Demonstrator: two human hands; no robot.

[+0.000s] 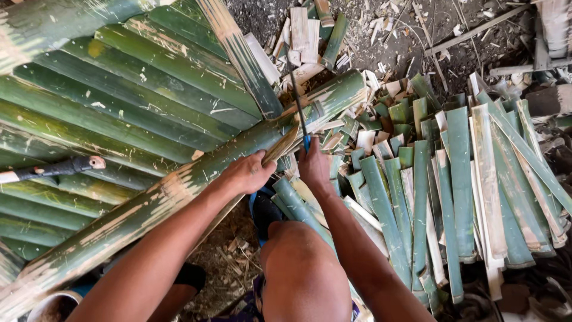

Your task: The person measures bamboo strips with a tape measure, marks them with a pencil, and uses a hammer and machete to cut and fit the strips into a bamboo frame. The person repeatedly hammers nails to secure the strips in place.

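Your left hand (247, 173) is curling over the long green bamboo pole (179, 185), fingers wrapped around its upper side and thumb pressing on top, pinning it down. Your left forearm is reaching in from about 7 o'clock, running almost along the pole.

Your right hand (313, 167) is closing in a tight fist around the blue handle of a knife (300, 113), knuckles facing up. Its thin dark blade is pointing toward 12 o'clock and is sitting in the split end of the pole, just beside your left thumb. Your right forearm is coming up from about 5 o'clock, passing over your bent knee (304, 274) at 6 o'clock.

The pole is lying diagonally, from 8 o'clock at the bottom edge up to its cut end near 1 o'clock of your hands.

At 9 to 11 o'clock, more whole bamboo poles (119, 101) are lying side by side, with a dark-handled tool (53, 170) resting across them. At 3 o'clock, a heap of split bamboo slats (453, 179) is lying in rough rows, green skin and pale inner faces mixed. At 12 to 1 o'clock, short offcuts (310, 36) and chips are littering the dark ground (417, 30).
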